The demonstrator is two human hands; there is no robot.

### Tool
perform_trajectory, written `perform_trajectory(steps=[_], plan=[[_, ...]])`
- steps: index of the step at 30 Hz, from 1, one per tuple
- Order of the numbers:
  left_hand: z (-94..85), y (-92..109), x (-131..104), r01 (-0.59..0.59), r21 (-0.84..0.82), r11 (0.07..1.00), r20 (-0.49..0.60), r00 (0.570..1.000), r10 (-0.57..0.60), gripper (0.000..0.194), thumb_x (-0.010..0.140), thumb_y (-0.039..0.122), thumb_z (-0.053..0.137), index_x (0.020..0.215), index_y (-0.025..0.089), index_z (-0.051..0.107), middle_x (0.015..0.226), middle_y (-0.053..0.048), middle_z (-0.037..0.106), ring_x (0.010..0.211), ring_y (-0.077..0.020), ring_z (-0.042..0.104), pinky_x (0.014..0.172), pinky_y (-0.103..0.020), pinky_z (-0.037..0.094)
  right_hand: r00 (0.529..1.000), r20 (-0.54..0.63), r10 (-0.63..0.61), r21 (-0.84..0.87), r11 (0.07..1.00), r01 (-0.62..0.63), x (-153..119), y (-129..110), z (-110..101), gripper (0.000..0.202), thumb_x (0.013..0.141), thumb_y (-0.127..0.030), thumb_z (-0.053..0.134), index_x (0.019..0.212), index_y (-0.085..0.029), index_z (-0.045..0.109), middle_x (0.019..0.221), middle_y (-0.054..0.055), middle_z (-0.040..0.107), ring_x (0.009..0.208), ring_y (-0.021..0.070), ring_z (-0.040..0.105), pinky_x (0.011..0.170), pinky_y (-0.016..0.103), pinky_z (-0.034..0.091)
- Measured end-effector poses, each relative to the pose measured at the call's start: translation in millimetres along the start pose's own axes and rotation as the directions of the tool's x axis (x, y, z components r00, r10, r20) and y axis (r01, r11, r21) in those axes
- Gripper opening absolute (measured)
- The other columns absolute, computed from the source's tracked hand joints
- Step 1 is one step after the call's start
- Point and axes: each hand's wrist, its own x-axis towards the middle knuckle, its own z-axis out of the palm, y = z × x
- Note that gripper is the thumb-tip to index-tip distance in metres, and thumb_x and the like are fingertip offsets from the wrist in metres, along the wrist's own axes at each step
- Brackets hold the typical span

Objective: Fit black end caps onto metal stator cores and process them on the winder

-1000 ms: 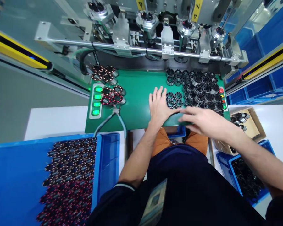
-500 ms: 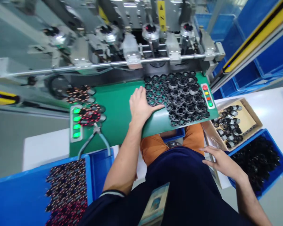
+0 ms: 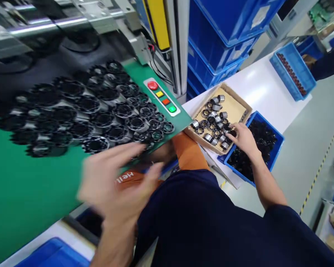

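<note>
My left hand (image 3: 114, 185), blurred by motion, is over the front edge of the green work surface (image 3: 44, 181). Its thumb and fingers are apart, and nothing shows between them. Beside its fingertips stand stacked black-and-silver motor stator cores (image 3: 115, 111), with toothed black ends. Over on the right, my right hand (image 3: 245, 139) reaches into a shallow cardboard box (image 3: 193, 133). Thumb and forefinger spread at the edge of a loose pile of silver-and-black stator cores (image 3: 215, 116); I see no core clearly gripped.
A control panel (image 3: 161, 97) with coloured buttons is on the green surface. Beside the cardboard box, a blue bin (image 3: 280, 142) holds black parts. Stacked blue crates (image 3: 214, 48) rise behind a yellow post (image 3: 158, 24). Another person's sleeve (image 3: 330, 59) is near a blue tray (image 3: 311, 83).
The view has swung right. My right hand has moved from beside my thigh to the cores in the cardboard box. My left hand has come off the green surface's middle toward its front edge.
</note>
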Motion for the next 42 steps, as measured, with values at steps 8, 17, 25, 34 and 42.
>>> perform_trajectory(steps=[8,17,25,34,42], plan=[[190.1,65,125,-0.230,-0.089,0.969,0.513,0.824,0.242,0.036,0.123,0.032,0.054,0.133,0.027,0.089,0.138,-0.010,0.088,0.137,-0.0354,0.076,0.117,-0.055,0.059,0.989,-0.147,-0.012,0.031,0.999,0.016,26,30,18,0.014,0.103,-0.036,0.081,0.106,-0.025,0.073,0.117,0.009,0.075,0.099,0.0281,0.072,0.098,0.045,0.063],[334.6,63,207,-0.501,0.085,0.861,0.858,0.476,0.192,0.020,0.098,0.019,0.079,0.114,0.015,0.091,0.146,-0.020,0.087,0.168,-0.0456,0.058,0.152,-0.064,0.018,0.981,-0.182,0.068,0.013,0.998,-0.067,84,76,8,0.016,0.097,-0.016,0.070,0.111,-0.021,0.073,0.130,0.018,0.076,0.110,0.0329,0.071,0.109,0.053,0.060],[343.2,40,225,-0.560,0.113,0.821,0.835,0.501,0.226,0.028,0.109,0.037,0.078,0.120,0.014,0.092,0.143,-0.016,0.086,0.163,-0.0402,0.060,0.147,-0.056,0.033,0.998,0.014,-0.054,0.096,0.994,0.053,56,60,37,0.034,0.105,-0.031,0.084,0.134,-0.022,0.071,0.119,0.011,0.082,0.109,0.0315,0.077,0.104,0.045,0.062],[350.3,29,195,-0.556,0.082,0.827,0.785,0.547,0.290,0.040,0.096,0.041,0.073,0.125,0.020,0.092,0.138,-0.016,0.086,0.154,-0.0442,0.064,0.144,-0.065,0.035,0.997,-0.012,-0.070,0.082,0.994,0.071,54,77,30,0.016,0.115,-0.032,0.069,0.127,-0.024,0.076,0.130,0.015,0.076,0.119,0.0341,0.072,0.115,0.051,0.061],[328.5,46,181,-0.414,0.057,0.908,0.721,0.646,0.249,0.049,0.091,0.025,0.085,0.138,0.015,0.082,0.156,-0.017,0.075,0.162,-0.0490,0.058,0.143,-0.064,0.038,0.997,-0.048,-0.064,0.044,0.997,0.066,44,82,30,0.007,0.110,-0.030,0.077,0.112,-0.024,0.077,0.131,0.013,0.074,0.123,0.0349,0.072,0.116,0.054,0.062]])
